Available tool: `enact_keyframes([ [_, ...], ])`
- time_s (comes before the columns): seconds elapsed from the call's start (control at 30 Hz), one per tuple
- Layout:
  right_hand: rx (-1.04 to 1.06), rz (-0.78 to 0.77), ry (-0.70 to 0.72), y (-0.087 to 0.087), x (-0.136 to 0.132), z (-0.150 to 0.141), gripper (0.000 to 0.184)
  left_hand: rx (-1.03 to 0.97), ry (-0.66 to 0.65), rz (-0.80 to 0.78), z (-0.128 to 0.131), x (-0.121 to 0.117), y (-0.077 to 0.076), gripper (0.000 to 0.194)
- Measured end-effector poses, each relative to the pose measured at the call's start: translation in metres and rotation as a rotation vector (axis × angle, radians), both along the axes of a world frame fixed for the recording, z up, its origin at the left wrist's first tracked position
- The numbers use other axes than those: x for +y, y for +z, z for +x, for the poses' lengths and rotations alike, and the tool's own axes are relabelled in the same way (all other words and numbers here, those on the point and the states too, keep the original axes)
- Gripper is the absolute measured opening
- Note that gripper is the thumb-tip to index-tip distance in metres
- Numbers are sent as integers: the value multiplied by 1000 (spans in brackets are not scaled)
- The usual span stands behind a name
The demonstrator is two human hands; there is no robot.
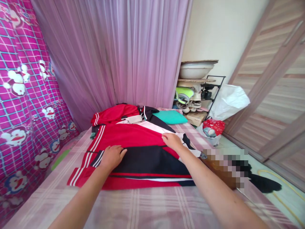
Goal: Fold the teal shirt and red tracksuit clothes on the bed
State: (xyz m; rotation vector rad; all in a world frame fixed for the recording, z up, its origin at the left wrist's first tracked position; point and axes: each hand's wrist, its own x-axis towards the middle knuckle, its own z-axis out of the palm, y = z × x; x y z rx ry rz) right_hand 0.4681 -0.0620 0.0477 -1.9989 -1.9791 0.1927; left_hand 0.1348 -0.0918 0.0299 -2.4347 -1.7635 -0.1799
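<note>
A red, black and white jacket (133, 135) is spread across the bed, its red hem and cuff edged with white stripes. One black sleeve (147, 160) lies folded over the body of it. My left hand (113, 156) rests on that sleeve near its striped cuff, fingers laid out flat and thumb apart. Farther up, by the jacket's shoulder, my right hand (172, 141) has its fingers bent down and closed on the red cloth; its fingertips are partly hidden. Beyond the jacket is another bunched red garment (116, 113) with black and white parts.
A turquoise folded item (171, 117) lies at the bed's far right. Past it stands a rack (215, 92) with shoes and a basin (196, 70). White (230, 100) and red (214, 127) bags are beside it. A brown object (221, 168), partly pixelated, borders the bed's right edge. Purple curtains (133, 54) hang behind.
</note>
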Motion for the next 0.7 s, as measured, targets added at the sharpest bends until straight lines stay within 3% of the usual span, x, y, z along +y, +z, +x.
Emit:
enact_keyframes([
  [0.07, 8, -19, -138, 11, 30, 16, 41, -50, 17, 41, 17, 10, 0, 48],
  [0.13, 25, -47, -209, 14, 58, 28, 47, -65, 43, 34, 33, 16, -9, 49],
  [0.33, 107, -207, -282, -4, 118, 40, 47, -20, 63, 0, 45, 16, -41, 54],
  [0.47, 128, -201, -309, -17, 134, 41, 34, -10, 75, -6, 42, 15, -42, 55],
  [0.7, 78, -38, -452, -30, 131, 40, 43, -55, 82, -22, 43, 16, -42, 54],
])
